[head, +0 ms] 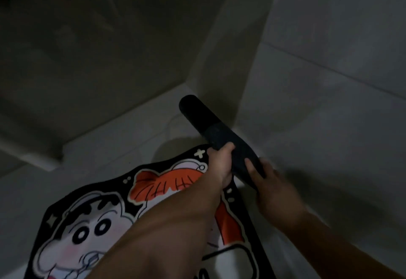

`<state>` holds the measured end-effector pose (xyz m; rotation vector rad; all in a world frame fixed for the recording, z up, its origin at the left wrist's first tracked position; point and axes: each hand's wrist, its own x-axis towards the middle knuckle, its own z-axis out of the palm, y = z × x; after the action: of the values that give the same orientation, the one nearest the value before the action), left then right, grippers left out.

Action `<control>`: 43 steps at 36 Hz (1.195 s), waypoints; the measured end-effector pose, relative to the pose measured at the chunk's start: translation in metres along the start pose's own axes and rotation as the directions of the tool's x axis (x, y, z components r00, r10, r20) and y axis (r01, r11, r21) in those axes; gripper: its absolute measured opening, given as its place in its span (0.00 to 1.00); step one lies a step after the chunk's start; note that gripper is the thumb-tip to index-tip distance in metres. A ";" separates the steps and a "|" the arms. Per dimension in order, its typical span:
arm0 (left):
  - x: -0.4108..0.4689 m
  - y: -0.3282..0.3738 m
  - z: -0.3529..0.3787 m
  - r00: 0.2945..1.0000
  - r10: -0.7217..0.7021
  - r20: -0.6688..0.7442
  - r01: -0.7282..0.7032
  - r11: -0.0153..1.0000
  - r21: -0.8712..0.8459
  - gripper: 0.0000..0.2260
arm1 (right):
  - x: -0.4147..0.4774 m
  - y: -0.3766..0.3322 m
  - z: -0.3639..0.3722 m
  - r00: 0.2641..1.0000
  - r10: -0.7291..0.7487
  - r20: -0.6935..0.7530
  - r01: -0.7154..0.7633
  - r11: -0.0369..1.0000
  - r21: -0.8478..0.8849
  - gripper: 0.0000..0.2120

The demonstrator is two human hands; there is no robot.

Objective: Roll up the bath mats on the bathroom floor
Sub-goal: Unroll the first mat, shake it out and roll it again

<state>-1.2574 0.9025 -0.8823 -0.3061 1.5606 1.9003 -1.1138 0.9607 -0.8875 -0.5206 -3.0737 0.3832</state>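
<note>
Cartoon mat (92, 223) lies flat on floor nearest, not rolled yet. Beyond it, left hand (220, 164) & right hand (269, 182) both wrap ard dark rolled mat (211, 129), prob to stop it unrolling, by wall corner (222, 76)

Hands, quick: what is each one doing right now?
Left hand: closed on the rolled dark mat.
Right hand: fingers wrapped on the same roll, lower end.
</note>
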 end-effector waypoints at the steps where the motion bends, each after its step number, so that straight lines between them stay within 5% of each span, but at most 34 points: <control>1: 0.011 0.003 0.003 1.000 -0.009 0.006 0.009 1.000 0.006 0.24 | 0.010 -0.001 0.001 1.000 0.015 0.008 -0.015 0.999 -0.041 0.42; 5: 0.051 0.009 0.010 1.000 0.009 -0.013 -0.006 0.969 0.247 0.26 | 0.045 -0.006 0.010 0.994 0.091 0.060 -0.081 0.987 -0.142 0.41; 8: 0.070 0.004 0.010 0.994 0.110 0.003 -0.088 0.784 0.615 0.32 | 0.063 -0.005 0.025 0.980 0.138 0.141 -0.113 0.978 -0.174 0.36; 12: 0.077 -0.010 -0.001 0.987 0.143 0.073 -0.148 0.637 0.757 0.37 | 0.076 0.004 0.044 0.948 0.125 0.292 -0.075 0.982 -0.175 0.34; 18: 0.084 -0.005 0.005 0.956 0.294 0.019 -0.242 0.748 0.618 0.32 | 0.084 0.019 0.040 0.992 0.089 0.094 -0.079 0.991 -0.105 0.29; 22: 0.083 -0.011 0.001 0.957 0.285 -0.047 -0.177 0.706 0.686 0.32 | 0.071 0.012 0.043 0.988 0.094 0.124 -0.082 0.992 -0.093 0.30; 28: 0.078 -0.014 -0.015 0.940 0.341 0.011 -0.264 0.707 0.656 0.26 | 0.063 0.010 0.034 0.997 0.054 0.063 -0.045 0.988 -0.146 0.29; 35: 0.064 -0.028 -0.019 0.983 0.174 0.066 -0.184 0.863 0.471 0.33 | 0.058 0.006 0.030 0.975 0.158 0.159 -0.156 0.988 -0.023 0.34; 40: 0.061 -0.017 -0.004 0.977 0.106 0.183 -0.146 0.964 0.224 0.27 | 0.059 0.007 0.020 0.991 0.135 -0.019 -0.136 0.987 -0.089 0.32; 43: 0.061 -0.018 -0.006 0.987 0.084 0.140 -0.126 0.936 0.330 0.31 | 0.060 0.003 0.021 0.986 0.151 0.069 -0.145 0.986 -0.078 0.32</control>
<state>-1.2939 0.9189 -0.9320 0.0462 1.8108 1.6530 -1.1705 0.9780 -0.9111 -0.7574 -3.1400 0.2987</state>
